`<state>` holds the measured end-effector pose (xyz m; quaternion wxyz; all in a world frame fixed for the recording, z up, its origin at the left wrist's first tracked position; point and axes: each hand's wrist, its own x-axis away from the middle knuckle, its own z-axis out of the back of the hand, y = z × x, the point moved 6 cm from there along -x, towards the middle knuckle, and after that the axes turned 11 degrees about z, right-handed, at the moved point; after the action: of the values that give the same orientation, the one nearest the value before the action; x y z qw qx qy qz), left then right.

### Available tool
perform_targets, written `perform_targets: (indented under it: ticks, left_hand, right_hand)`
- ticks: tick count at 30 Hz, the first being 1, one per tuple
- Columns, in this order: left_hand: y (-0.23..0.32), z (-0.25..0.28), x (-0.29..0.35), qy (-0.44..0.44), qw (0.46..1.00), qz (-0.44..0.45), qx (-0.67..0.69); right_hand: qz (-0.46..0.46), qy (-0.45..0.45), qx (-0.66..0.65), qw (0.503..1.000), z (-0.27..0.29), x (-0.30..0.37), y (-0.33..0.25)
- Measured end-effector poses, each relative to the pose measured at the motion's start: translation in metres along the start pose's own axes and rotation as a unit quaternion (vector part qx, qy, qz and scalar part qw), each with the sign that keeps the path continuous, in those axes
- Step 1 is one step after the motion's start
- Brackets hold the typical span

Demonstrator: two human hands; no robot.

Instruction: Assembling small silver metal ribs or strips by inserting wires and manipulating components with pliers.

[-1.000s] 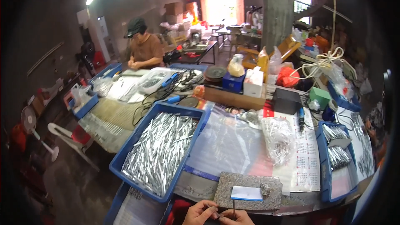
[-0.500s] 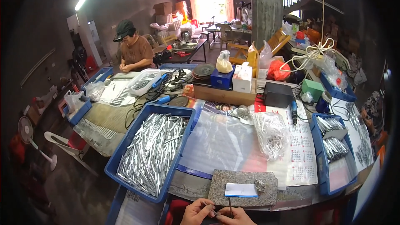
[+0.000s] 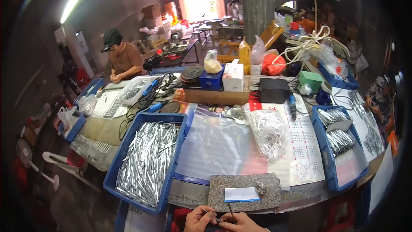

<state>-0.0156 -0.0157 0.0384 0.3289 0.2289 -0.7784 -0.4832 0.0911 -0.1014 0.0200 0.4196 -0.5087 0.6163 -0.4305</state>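
At the lower edge, my left hand (image 3: 200,219) and my right hand (image 3: 241,222) meet in front of the bench, fingertips nearly touching. My left fingers pinch a small metal piece (image 3: 218,221), mostly covered by the fingers. A thin dark rod (image 3: 231,208) rises from the closed fingers of my right hand; its lower end is hidden. Just beyond them lies a speckled stone slab (image 3: 244,180) bearing a white pad with a blue edge (image 3: 242,194) and a small heap of metal bits (image 3: 261,188).
A blue crate of slim silvery metal pieces (image 3: 148,159) stands left, and a blue tray with bundled pieces (image 3: 339,146) right. Between them are plastic sheeting (image 3: 214,141) and a clear bag of white pieces (image 3: 269,135). Across the bench, a person in a cap (image 3: 124,58) works.
The whole scene has slid leftward in the picture as my head turned right. My hands stay together at the slab's near side, fingers slightly shifted around the small piece.
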Motion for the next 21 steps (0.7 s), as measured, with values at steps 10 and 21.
perform_targets:
  ticks: [10,21]
  left_hand:
    - [-0.001,-0.002,-0.006,-0.023,1.000,-0.009,0.006]
    - [0.001,-0.001,0.010,-0.038,0.999,-0.008,0.025]
  right_hand:
    - [0.011,0.022,0.021,0.999,0.000,-0.002,-0.001]
    - [-0.054,0.031,0.009,0.998,-0.011,0.008,-0.002]
